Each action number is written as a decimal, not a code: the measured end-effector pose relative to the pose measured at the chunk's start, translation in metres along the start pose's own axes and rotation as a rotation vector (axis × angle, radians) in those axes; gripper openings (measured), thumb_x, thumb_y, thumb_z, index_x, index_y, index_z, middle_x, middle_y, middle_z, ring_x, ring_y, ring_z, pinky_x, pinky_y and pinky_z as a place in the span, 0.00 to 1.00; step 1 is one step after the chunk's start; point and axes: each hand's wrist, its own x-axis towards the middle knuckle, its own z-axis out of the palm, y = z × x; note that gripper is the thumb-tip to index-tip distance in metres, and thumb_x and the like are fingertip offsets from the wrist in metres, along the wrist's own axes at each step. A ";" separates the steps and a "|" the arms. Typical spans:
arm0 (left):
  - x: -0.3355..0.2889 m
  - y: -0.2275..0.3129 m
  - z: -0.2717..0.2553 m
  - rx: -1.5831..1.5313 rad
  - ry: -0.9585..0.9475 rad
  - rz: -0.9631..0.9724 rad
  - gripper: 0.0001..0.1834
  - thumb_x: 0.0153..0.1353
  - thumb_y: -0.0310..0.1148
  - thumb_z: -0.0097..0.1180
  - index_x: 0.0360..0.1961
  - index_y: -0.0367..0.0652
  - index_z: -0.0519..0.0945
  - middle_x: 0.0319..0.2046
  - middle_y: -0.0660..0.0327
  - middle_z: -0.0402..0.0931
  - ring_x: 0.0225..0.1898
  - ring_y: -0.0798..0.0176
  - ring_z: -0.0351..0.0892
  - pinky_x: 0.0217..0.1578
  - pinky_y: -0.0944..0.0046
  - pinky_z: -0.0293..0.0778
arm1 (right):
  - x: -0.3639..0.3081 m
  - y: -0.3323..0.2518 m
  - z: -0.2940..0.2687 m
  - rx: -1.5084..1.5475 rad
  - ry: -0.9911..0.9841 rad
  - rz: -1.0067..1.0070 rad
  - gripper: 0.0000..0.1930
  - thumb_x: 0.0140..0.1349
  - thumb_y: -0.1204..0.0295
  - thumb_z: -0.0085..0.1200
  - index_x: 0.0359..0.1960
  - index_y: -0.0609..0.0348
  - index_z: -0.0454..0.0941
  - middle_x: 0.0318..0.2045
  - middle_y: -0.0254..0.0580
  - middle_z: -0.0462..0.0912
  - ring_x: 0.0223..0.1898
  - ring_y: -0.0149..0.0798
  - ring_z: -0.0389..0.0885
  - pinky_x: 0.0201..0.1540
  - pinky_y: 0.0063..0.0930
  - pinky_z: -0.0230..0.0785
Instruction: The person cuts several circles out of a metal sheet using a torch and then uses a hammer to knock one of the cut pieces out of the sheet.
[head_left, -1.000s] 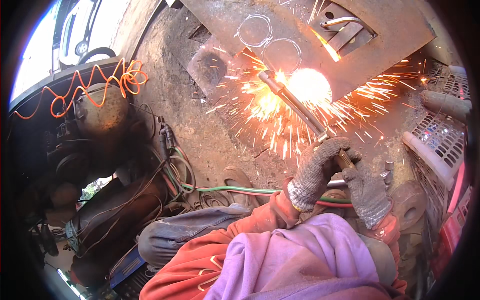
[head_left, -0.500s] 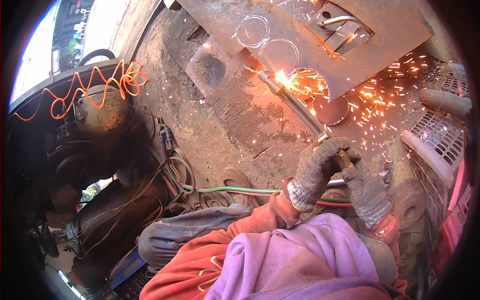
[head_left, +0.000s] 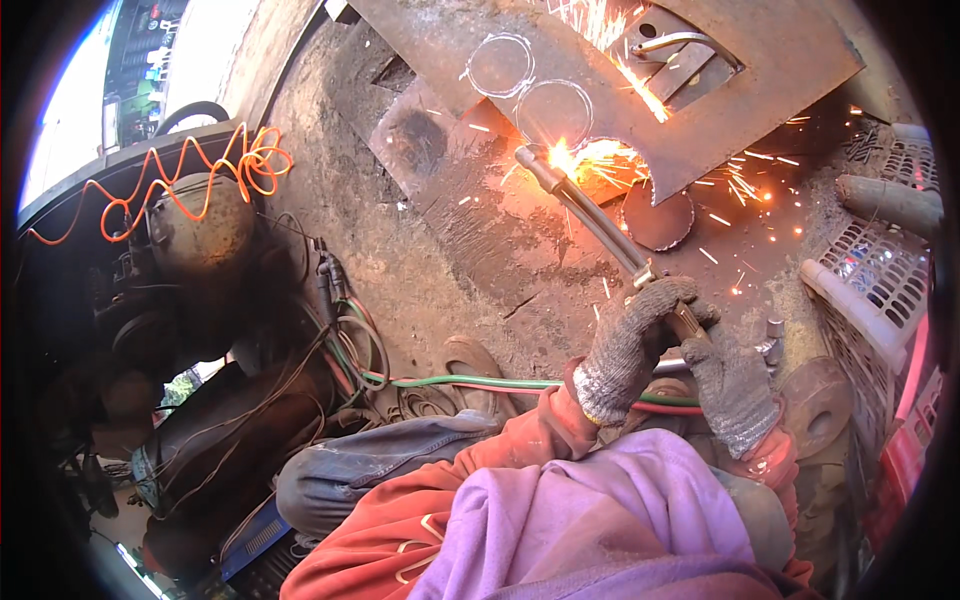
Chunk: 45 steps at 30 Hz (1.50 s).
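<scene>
My left hand (head_left: 632,338), in a grey knit glove, is closed round the body of a cutting torch (head_left: 610,228). Behind it my right hand (head_left: 735,392), gloved alike, also grips the torch near its rear end. The torch slants up to the left, its tip glowing at the edge of a rusty steel plate (head_left: 800,85). Bright sparks spray from that spot along a curved cut. Two chalk circles (head_left: 553,112) are drawn on the plate beside the cut. Below the plate a round cut disc (head_left: 660,220) lies on the ground.
Green and red hoses (head_left: 480,381) run across the ground at my knees. To the right stand a white plastic basket (head_left: 875,290) and a metal pipe (head_left: 888,203). A dark machine with a rounded tank (head_left: 205,225) and a coiled orange hose (head_left: 150,190) are at the left.
The torch tip has shifted very slightly left along the cut edge. Sparks now shoot up through the plate's far opening, with fewer scattered at the right. Both hands keep their grip.
</scene>
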 end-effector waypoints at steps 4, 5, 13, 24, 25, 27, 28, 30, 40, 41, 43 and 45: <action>-0.001 0.001 0.002 -0.018 0.012 -0.011 0.23 0.66 0.43 0.53 0.55 0.37 0.75 0.50 0.51 0.79 0.54 0.48 0.78 0.58 0.48 0.71 | 0.000 -0.003 -0.002 0.009 -0.014 -0.001 0.17 0.67 0.57 0.53 0.43 0.59 0.81 0.30 0.60 0.81 0.32 0.62 0.80 0.33 0.49 0.71; -0.001 0.001 0.002 -0.018 0.011 -0.017 0.23 0.66 0.44 0.53 0.55 0.37 0.75 0.50 0.52 0.79 0.54 0.48 0.78 0.58 0.48 0.71 | 0.000 -0.004 -0.003 0.017 -0.021 0.015 0.17 0.67 0.57 0.53 0.43 0.59 0.81 0.29 0.59 0.81 0.32 0.62 0.80 0.33 0.48 0.71; -0.001 0.001 0.003 -0.012 0.010 -0.031 0.24 0.66 0.44 0.52 0.56 0.37 0.74 0.50 0.50 0.79 0.55 0.48 0.77 0.59 0.49 0.70 | 0.000 0.002 -0.001 -0.046 -0.017 -0.030 0.17 0.67 0.56 0.53 0.39 0.59 0.81 0.28 0.58 0.80 0.32 0.61 0.80 0.33 0.48 0.70; 0.000 0.003 0.015 -0.061 0.094 -0.036 0.16 0.65 0.38 0.57 0.48 0.40 0.76 0.38 0.56 0.80 0.44 0.54 0.83 0.43 0.55 0.81 | 0.000 0.003 0.000 -0.035 0.006 -0.002 0.18 0.67 0.56 0.53 0.37 0.60 0.81 0.28 0.59 0.80 0.31 0.62 0.79 0.33 0.49 0.70; 0.000 0.003 0.014 -0.060 0.097 -0.036 0.16 0.65 0.38 0.57 0.48 0.40 0.76 0.38 0.56 0.80 0.44 0.54 0.83 0.43 0.55 0.81 | -0.001 0.004 0.000 -0.029 0.001 0.009 0.18 0.67 0.56 0.53 0.37 0.60 0.81 0.28 0.59 0.80 0.31 0.62 0.79 0.33 0.49 0.70; 0.001 0.001 0.012 -0.042 0.073 -0.036 0.19 0.65 0.41 0.56 0.50 0.38 0.76 0.42 0.53 0.80 0.47 0.52 0.81 0.48 0.53 0.77 | -0.002 0.006 0.001 -0.021 -0.005 0.033 0.18 0.67 0.55 0.53 0.37 0.60 0.81 0.28 0.59 0.80 0.32 0.62 0.79 0.33 0.49 0.70; 0.000 -0.001 0.007 -0.025 0.048 -0.034 0.22 0.65 0.43 0.54 0.53 0.37 0.75 0.46 0.51 0.79 0.50 0.50 0.79 0.53 0.51 0.74 | -0.003 0.008 0.002 -0.013 0.005 0.026 0.18 0.67 0.55 0.53 0.37 0.60 0.81 0.28 0.59 0.80 0.32 0.62 0.79 0.33 0.49 0.70; 0.000 -0.002 0.004 0.000 0.026 -0.031 0.25 0.66 0.45 0.53 0.55 0.36 0.75 0.49 0.49 0.79 0.54 0.47 0.78 0.58 0.49 0.71 | -0.004 0.009 0.003 0.008 0.020 0.013 0.18 0.67 0.55 0.53 0.37 0.60 0.81 0.29 0.59 0.80 0.32 0.62 0.79 0.33 0.49 0.70; -0.001 -0.002 0.006 -0.016 0.022 -0.057 0.25 0.66 0.46 0.53 0.56 0.38 0.74 0.50 0.50 0.79 0.54 0.47 0.77 0.57 0.48 0.72 | -0.003 0.005 0.002 0.055 0.037 -0.010 0.18 0.67 0.55 0.53 0.40 0.59 0.81 0.30 0.58 0.81 0.31 0.62 0.80 0.33 0.48 0.70; -0.001 -0.001 0.007 -0.009 0.027 -0.060 0.25 0.66 0.46 0.54 0.56 0.38 0.74 0.50 0.50 0.79 0.54 0.47 0.77 0.57 0.48 0.72 | -0.004 0.005 0.002 0.063 0.041 -0.006 0.18 0.67 0.55 0.53 0.41 0.59 0.81 0.30 0.58 0.81 0.31 0.62 0.80 0.33 0.48 0.71; 0.000 -0.001 0.006 0.001 0.024 -0.059 0.25 0.65 0.45 0.54 0.56 0.38 0.73 0.50 0.50 0.79 0.54 0.47 0.77 0.58 0.48 0.72 | -0.004 0.002 0.000 0.042 0.034 0.003 0.18 0.67 0.55 0.53 0.42 0.60 0.81 0.31 0.58 0.81 0.32 0.62 0.80 0.33 0.48 0.71; 0.000 0.000 0.008 -0.027 0.043 -0.047 0.22 0.65 0.42 0.55 0.53 0.38 0.74 0.46 0.52 0.79 0.51 0.49 0.79 0.54 0.50 0.75 | -0.002 -0.009 -0.007 -0.018 0.006 0.012 0.18 0.67 0.55 0.53 0.42 0.60 0.80 0.31 0.58 0.81 0.32 0.62 0.80 0.33 0.48 0.71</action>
